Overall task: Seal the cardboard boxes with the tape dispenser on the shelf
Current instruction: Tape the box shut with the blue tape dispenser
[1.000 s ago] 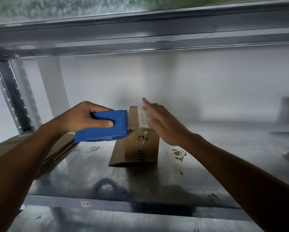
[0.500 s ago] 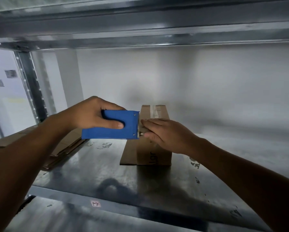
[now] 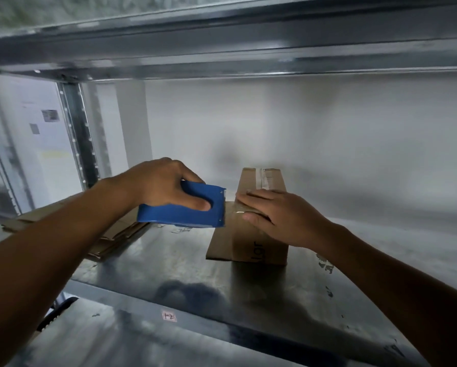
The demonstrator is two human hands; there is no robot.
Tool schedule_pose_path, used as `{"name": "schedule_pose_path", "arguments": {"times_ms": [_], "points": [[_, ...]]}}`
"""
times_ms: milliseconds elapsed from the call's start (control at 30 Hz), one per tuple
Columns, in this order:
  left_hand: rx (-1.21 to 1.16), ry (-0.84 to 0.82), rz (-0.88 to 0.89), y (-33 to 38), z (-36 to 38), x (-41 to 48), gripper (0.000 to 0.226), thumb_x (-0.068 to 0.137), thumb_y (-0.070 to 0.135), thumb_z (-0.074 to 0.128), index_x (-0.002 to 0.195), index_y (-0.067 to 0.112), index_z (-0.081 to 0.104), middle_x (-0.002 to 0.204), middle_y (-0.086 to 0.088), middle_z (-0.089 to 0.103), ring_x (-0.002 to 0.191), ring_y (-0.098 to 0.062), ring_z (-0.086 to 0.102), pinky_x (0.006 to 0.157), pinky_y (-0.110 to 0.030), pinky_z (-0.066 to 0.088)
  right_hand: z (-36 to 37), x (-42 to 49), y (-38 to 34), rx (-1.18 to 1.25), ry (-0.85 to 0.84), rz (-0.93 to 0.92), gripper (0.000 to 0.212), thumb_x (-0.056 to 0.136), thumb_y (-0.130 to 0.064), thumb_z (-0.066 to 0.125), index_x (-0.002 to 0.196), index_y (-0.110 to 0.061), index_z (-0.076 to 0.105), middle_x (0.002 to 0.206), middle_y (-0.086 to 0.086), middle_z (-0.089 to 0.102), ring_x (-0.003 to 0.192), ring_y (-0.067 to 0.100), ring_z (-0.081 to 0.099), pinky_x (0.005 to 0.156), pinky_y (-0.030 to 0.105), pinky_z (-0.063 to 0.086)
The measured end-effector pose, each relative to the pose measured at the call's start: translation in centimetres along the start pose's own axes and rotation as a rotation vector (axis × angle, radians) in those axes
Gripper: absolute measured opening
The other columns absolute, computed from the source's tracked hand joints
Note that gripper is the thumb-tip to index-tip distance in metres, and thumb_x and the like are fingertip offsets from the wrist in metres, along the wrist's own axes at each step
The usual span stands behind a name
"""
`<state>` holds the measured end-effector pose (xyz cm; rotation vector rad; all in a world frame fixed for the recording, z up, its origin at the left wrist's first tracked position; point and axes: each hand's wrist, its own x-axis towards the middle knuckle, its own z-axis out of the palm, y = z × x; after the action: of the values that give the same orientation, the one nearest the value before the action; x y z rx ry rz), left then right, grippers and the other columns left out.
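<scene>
A: Entry, head view. L hand [image 3: 163,186] grips the blue tape dispenser [image 3: 187,210], fingers curled through the handle slot, thumb hidden behind. Dispenser is held in the air just left of the cardboard box [image 3: 259,245], cutter end toward it.

B: R hand?

A: R hand [image 3: 280,218] lies flat on the box's near top edge, fingers straight and together, palm down. Holds nothing, just presses. One sec ago those fingers were lifted above the lid; half a sec ago they were down by the cutter. Now spread over the edge, and the dispenser sits a bit lower and more to the left.

B: Meaning?

A: Prob. rubbing down the tape end after the pull. A clear strip [image 3: 262,178] runs along the top seam. Can't tell if the tape is cut free of the dispenser.

B: Box location?

A: Upright on the metal shelf [image 3: 169,263], mid-depth, a flap out on its left side. Flattened cardboard [image 3: 110,234] lies at far left, under the L arm.

B: Status?

A: Top seam looks nearly sealed; the side flap isn't taped yet, by my read.
</scene>
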<state>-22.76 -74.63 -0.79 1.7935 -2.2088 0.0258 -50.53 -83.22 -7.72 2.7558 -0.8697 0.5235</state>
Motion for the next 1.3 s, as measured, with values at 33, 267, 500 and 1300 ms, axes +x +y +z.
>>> {"name": "schedule_pose_path", "arguments": {"times_ms": [33,267,500,1300], "points": [[0.048,0.010,-0.010,0.5,0.1,0.0,0.054,0.058,0.094,0.057,0.102,0.064,0.067,0.086,0.034,0.070,0.083,0.003,0.065,0.071,-0.026,0.051,0.1,0.0,0.0,-0.003,0.003,0.001,0.055,0.105,-0.056,0.029,0.157,-0.038,0.033,0.160,-0.008,0.040,0.142,0.022,0.044,0.111,0.039,0.044],[0.523,0.151,-0.030,4.0,-0.7,0.6,0.062,0.069,0.089,0.052,0.110,0.047,0.069,0.072,0.018,0.052,0.073,-0.009,0.053,0.063,-0.029,0.036,-0.2,0.7,-0.1,-0.059,-0.004,0.012,0.051,0.106,-0.052,0.032,0.154,-0.034,0.039,0.155,-0.006,0.047,0.138,0.022,0.048,0.108,0.039,0.045],[0.711,0.185,-0.054,4.7,0.0,0.5,0.056,0.076,0.081,0.055,0.107,0.037,0.070,0.074,0.010,0.052,0.074,-0.020,0.056,0.060,-0.030,0.037,-0.3,1.3,-1.3,-0.143,-0.031,0.025,0.049,0.107,-0.049,0.031,0.153,-0.032,0.040,0.151,-0.005,0.051,0.133,0.023,0.052,0.101,0.038,0.051],[0.392,0.462,-0.277,0.2,3.8,-3.2,0.043,0.080,0.079,0.045,0.092,0.041,0.061,0.065,0.013,0.052,0.065,-0.012,0.053,0.052,-0.024,0.025,-0.7,0.6,-4.8,-0.113,0.130,-0.036,0.035,0.107,-0.045,0.035,0.126,-0.028,0.059,0.117,-0.001,0.058,0.094,0.024,0.063,0.078,0.039,0.054]]}}
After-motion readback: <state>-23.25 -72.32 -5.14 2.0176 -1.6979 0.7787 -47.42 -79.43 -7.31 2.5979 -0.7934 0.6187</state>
